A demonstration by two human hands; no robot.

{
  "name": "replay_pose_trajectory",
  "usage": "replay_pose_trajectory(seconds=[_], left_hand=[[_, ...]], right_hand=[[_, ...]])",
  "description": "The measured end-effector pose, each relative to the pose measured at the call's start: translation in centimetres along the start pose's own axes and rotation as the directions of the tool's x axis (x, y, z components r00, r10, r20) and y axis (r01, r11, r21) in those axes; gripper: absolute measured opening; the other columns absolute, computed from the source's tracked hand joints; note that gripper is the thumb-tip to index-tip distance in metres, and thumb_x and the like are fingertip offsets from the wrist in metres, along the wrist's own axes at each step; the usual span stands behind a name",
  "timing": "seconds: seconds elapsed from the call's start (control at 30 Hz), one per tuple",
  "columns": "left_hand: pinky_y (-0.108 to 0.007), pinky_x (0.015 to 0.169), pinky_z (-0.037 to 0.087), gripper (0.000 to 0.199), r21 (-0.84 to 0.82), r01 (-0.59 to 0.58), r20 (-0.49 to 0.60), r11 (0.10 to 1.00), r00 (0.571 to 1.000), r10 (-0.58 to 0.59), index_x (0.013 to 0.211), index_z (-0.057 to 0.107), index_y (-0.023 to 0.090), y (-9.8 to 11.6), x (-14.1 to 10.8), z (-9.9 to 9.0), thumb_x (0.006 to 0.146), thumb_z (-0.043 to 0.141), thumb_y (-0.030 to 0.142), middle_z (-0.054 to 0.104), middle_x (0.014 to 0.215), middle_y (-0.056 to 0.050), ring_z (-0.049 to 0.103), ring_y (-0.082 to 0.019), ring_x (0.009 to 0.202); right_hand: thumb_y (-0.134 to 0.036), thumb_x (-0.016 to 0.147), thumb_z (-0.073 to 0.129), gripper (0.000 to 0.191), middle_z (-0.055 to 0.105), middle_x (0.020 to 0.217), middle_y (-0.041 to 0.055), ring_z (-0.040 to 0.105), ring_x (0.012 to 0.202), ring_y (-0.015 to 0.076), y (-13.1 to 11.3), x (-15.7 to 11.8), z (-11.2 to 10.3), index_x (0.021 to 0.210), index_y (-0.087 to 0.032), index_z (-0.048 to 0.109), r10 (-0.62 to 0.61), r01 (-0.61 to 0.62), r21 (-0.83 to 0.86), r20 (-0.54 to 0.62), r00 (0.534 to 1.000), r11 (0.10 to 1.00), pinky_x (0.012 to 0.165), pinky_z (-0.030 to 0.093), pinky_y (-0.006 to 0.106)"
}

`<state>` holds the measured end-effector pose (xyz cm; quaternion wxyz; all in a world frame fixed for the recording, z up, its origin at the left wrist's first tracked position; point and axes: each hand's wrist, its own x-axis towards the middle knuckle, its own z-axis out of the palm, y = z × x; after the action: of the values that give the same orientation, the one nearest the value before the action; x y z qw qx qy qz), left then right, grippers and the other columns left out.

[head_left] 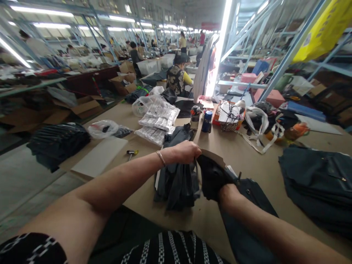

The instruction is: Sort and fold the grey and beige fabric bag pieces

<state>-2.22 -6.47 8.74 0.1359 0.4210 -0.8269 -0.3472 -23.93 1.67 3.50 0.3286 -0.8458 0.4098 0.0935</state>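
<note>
Right now the dark garment piece (176, 183) lies bunched on the surface (236, 150) straight ahead of the person, its long axis running away from the body toward the far side, its upper end raised into the hands. The left hand (183, 152) has its grip closed on that upper edge, beside a tan card (213, 157). The right hand (213, 178) is inside or under black cloth, so I cannot tell whether its grip is apart or together. By the look of it, the step in hand is fitting the card and cloth together; the next move would call for keeping the edge taut and the card square. Farther off sit packets in clear bags (159, 117), a wire basket (229, 124) and a dark folded stack (316, 176).
</note>
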Motion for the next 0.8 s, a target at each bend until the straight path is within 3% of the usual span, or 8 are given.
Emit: replay_pose_trajectory(seconds=[0.13, 0.2, 0.3, 0.4, 0.47, 0.57, 0.67, 0.8], left_hand=[[-0.025, 0.066, 0.037, 0.017, 0.285, -0.100, -0.046, 0.953, 0.992, 0.118, 0.055, 0.055, 0.014, -0.3, 0.3, 0.5, 0.056, 0.045, 0.000, 0.053, 0.064, -0.002, 0.046, -0.013, 0.065], [-0.024, 0.067, 0.039, 0.018, 0.130, -0.137, -0.071, 0.982, 0.987, 0.147, 0.060, 0.059, 0.013, 0.3, 0.4, 0.8, 0.058, 0.045, 0.001, 0.056, 0.069, -0.003, 0.050, -0.013, 0.067], [-0.026, 0.072, 0.042, 0.013, -0.243, -0.175, -0.100, 0.954, 0.983, 0.155, 0.063, 0.060, 0.011, 2.6, 0.8, 1.0, 0.063, 0.048, 0.007, 0.059, 0.075, -0.005, 0.055, -0.016, 0.072], [-0.027, 0.071, 0.043, 0.010, -0.465, -0.205, -0.187, 0.861, 0.974, 0.131, 0.060, 0.059, 0.010, 5.1, 1.3, 1.1, 0.067, 0.053, 0.013, 0.059, 0.074, -0.006, 0.055, -0.016, 0.071], [-0.026, 0.068, 0.041, 0.008, -0.443, -0.230, -0.295, 0.867, 0.950, 0.101, 0.057, 0.057, 0.011, 5.4, 1.6, 1.4, 0.065, 0.054, 0.010, 0.058, 0.073, -0.005, 0.054, -0.014, 0.070], [-0.024, 0.062, 0.036, 0.017, -0.226, -0.130, -0.254, 0.966, 0.965, 0.070, 0.048, 0.052, 0.013, 3.6, 1.8, 2.6, 0.054, 0.052, -0.003, 0.051, 0.061, -0.001, 0.044, -0.009, 0.057], [-0.025, 0.056, 0.031, 0.020, -0.109, -0.049, -0.112, 0.993, 0.993, 0.037, 0.044, 0.051, 0.013, 1.3, 1.7, 3.4, 0.048, 0.049, -0.007, 0.043, 0.053, 0.002, 0.033, -0.008, 0.051], [-0.026, 0.064, 0.037, 0.010, -0.457, -0.096, -0.062, 0.884, 0.995, 0.077, 0.050, 0.056, 0.011, 1.6, 1.8, 2.6, 0.058, 0.055, 0.007, 0.053, 0.063, -0.003, 0.048, -0.013, 0.063]], right_hand=[[-0.012, 0.074, 0.054, 0.011, 0.062, 0.066, 0.0056, 0.056, 0.062, 0.0171, 0.9, -2.0, -6.0, 0.067, -0.015, 0.062, -0.129, 0.136, -0.065, 0.100, 0.987, 0.989, 0.060, 0.040, 0.027], [-0.018, 0.080, 0.046, 0.018, 0.063, 0.076, 0.0037, 0.054, 0.067, 0.0153, 1.2, -3.2, -8.8, 0.083, -0.018, 0.063, -0.231, 0.230, -0.024, -0.080, 0.970, 0.973, 0.062, 0.038, 0.025], [-0.018, 0.074, 0.048, 0.027, 0.061, 0.077, 0.0022, 0.052, 0.069, 0.0153, 1.8, -3.5, -11.1, 0.096, -0.020, 0.063, -0.222, 0.252, 0.047, -0.338, 0.915, 0.967, 0.062, 0.037, 0.024], [-0.031, 0.078, 0.050, 0.019, 0.055, 0.069, 0.0003, 0.046, 0.059, 0.0124, 3.1, -2.5, -10.8, 0.087, -0.018, 0.061, -0.151, 0.310, 0.345, -0.417, 0.896, 0.886, 0.052, 0.035, 0.021], [-0.038, 0.078, 0.053, 0.023, 0.048, 0.058, -0.0007, 0.038, 0.051, 0.0103, 4.0, -1.7, -9.4, 0.071, -0.017, 0.058, -0.099, 0.285, 0.403, -0.424, 0.900, 0.870, 0.046, 0.029, 0.021], [-0.022, 0.068, 0.061, 0.017, 0.042, 0.048, -0.0013, 0.030, 0.046, 0.0087, 4.5, -1.1, -7.2, 0.053, -0.017, 0.056, -0.173, 0.234, 0.194, -0.286, 0.943, 0.953, 0.048, 0.027, 0.024], [-0.018, 0.077, 0.053, 0.015, 0.052, 0.061, 0.0002, 0.042, 0.055, 0.0112, 3.8, -1.6, -7.4, 0.064, -0.019, 0.061, -0.332, 0.342, 0.037, -0.157, 0.930, 0.939, 0.056, 0.032, 0.024], [-0.032, 0.084, 0.053, 0.020, 0.059, 0.083, 0.0041, 0.050, 0.075, 0.0167, 2.8, -0.8, -9.7, 0.075, -0.021, 0.067, -0.319, 0.327, -0.038, -0.348, 0.881, 0.944, 0.072, 0.040, 0.028]])
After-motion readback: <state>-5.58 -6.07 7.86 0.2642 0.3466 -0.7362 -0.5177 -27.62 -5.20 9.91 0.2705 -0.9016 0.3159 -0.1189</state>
